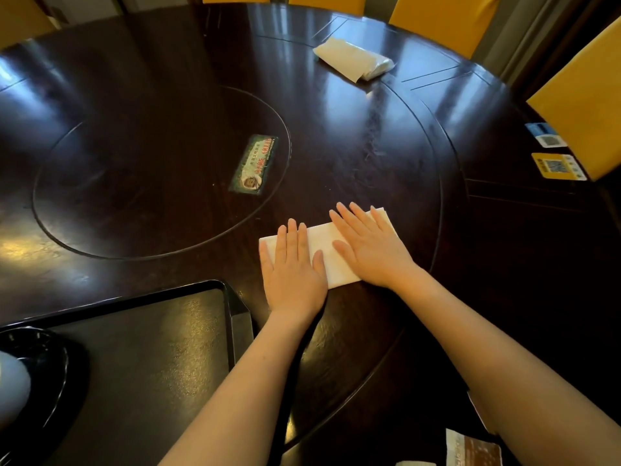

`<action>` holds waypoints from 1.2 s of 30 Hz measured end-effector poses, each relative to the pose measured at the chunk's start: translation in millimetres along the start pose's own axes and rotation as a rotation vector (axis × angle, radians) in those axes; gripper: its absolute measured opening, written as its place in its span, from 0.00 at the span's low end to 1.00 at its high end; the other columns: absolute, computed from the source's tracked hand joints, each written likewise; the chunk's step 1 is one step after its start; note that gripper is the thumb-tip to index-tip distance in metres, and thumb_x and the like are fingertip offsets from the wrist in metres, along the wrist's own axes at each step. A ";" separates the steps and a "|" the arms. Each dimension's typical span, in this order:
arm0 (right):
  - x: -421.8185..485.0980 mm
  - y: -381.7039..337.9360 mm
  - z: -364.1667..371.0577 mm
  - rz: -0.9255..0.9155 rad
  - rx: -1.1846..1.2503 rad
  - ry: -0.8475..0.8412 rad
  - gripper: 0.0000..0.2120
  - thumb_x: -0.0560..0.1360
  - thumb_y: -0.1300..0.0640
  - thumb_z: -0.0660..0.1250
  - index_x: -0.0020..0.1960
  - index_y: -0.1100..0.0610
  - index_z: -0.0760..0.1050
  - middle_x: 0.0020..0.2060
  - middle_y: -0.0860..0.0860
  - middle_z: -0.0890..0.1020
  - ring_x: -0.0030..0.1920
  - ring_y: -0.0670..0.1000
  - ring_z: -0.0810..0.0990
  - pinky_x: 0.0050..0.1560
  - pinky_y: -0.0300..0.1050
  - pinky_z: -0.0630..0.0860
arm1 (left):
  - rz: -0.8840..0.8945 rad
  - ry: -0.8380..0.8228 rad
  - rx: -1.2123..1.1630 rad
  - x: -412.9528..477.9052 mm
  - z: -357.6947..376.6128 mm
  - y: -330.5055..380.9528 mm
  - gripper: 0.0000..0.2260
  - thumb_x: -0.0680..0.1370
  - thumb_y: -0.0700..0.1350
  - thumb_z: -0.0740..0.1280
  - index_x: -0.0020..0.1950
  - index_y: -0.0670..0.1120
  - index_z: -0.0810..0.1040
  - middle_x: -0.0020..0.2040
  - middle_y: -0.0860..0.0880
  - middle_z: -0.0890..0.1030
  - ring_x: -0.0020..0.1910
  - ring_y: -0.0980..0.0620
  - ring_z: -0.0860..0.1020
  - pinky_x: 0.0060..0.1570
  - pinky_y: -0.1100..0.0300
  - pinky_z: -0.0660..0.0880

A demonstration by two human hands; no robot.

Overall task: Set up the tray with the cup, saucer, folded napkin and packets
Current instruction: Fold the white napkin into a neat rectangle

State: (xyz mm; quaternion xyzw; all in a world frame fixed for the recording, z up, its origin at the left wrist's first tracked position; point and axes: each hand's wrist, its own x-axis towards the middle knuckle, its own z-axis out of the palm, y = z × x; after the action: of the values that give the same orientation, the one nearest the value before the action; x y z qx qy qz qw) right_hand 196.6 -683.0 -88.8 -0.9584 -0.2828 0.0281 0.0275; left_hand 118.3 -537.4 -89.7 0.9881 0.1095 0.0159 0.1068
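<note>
At the bottom edge, a brown and white packet (472, 449) lay on the dark round table (369, 348), just beside the right forearm. To the left, a black tray (232, 317) sat at the table's near side; in its near left corner a black saucer (50, 371) held a white cup (11, 381), only partly in view. The rest of the tray's floor was bare.

Just beyond the tray's right corner, a folded white napkin (327, 253) lay flat on the table. The left hand (292, 267) pressed on its left end, palm down, fingers straight and close together, gripping nothing. The right hand (369, 247) lay flat over its right end, fingers spread a little, also gripping nothing.

Farther in, a green printed sticker (253, 164) sat on the inset centre disc. At the right edge were QR code stickers (557, 166), beside a yellow chair (584, 105). At the far side lay a soft pack of tissues (353, 58).
</note>
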 end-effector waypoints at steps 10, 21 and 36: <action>-5.5 11.1 0.2 0.438 0.025 0.088 0.28 0.80 0.48 0.44 0.76 0.57 0.42 0.77 0.53 0.46 0.77 0.54 0.43 0.74 0.57 0.41 | -0.098 -0.092 -0.095 -4.9 -13.3 -3.7 0.26 0.81 0.53 0.45 0.76 0.47 0.41 0.78 0.48 0.42 0.76 0.51 0.40 0.74 0.44 0.38; -15.1 8.3 -29.7 0.689 0.302 0.224 0.20 0.76 0.55 0.62 0.64 0.63 0.66 0.62 0.61 0.70 0.62 0.61 0.69 0.60 0.52 0.69 | -0.752 0.010 -0.935 2.5 -68.2 -3.9 0.30 0.74 0.41 0.63 0.74 0.41 0.55 0.72 0.40 0.63 0.71 0.40 0.60 0.65 0.47 0.65; -3.2 28.6 -51.4 0.876 0.880 -0.099 0.21 0.71 0.60 0.67 0.62 0.65 0.71 0.54 0.59 0.76 0.54 0.58 0.75 0.49 0.50 0.74 | -0.509 -0.191 -1.238 -8.5 -111.7 -9.3 0.04 0.75 0.40 0.65 0.42 0.47 0.74 0.51 0.40 0.80 0.51 0.41 0.79 0.50 0.47 0.77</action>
State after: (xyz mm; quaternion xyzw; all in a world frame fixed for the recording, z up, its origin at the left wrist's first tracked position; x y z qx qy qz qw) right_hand 212.9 -710.6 -39.4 -0.8817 0.1739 0.1952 0.3928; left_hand 101.9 -507.2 17.3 0.6852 0.2997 -0.0372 0.6628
